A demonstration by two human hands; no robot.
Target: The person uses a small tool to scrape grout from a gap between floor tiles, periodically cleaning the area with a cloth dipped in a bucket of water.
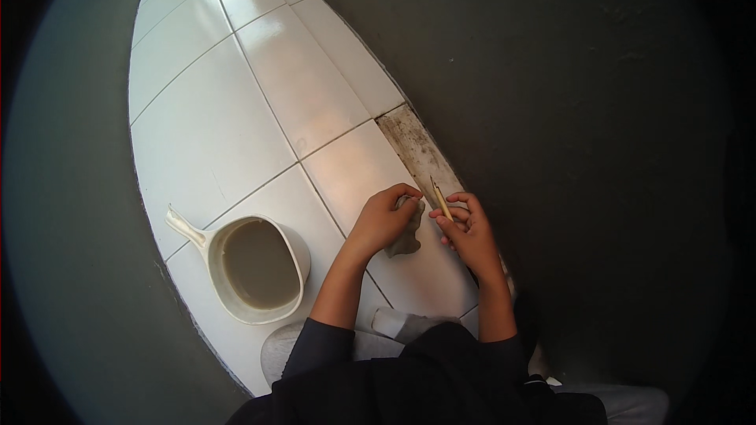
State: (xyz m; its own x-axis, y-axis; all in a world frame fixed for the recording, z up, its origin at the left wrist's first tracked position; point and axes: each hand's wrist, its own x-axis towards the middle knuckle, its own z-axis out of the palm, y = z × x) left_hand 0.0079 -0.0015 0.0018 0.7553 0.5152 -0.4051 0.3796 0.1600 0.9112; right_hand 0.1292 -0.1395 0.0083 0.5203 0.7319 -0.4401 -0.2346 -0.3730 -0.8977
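Note:
My left hand [379, 224] is closed round a grey, clay-like piece [406, 239] with an uneven lower edge. Its fingers hide the upper part of that piece. Just to the right, my right hand [475, 245] pinches a slim tool [442, 201] with a pale wooden handle and a thin dark tip. The tool points up and away from me, and its tip is apart from the grey piece. Both hands are over the near right part of a white tiled surface [260, 142].
A white dipper [298, 256] with murky grey liquid stands on the tiles at the left, its handle toward the far left. Along the right edge, a bare, stained strip [417, 142] lacks tile. A whitish item [394, 321] lies by my lap. Dark grey floor [583, 149] surrounds the surface.

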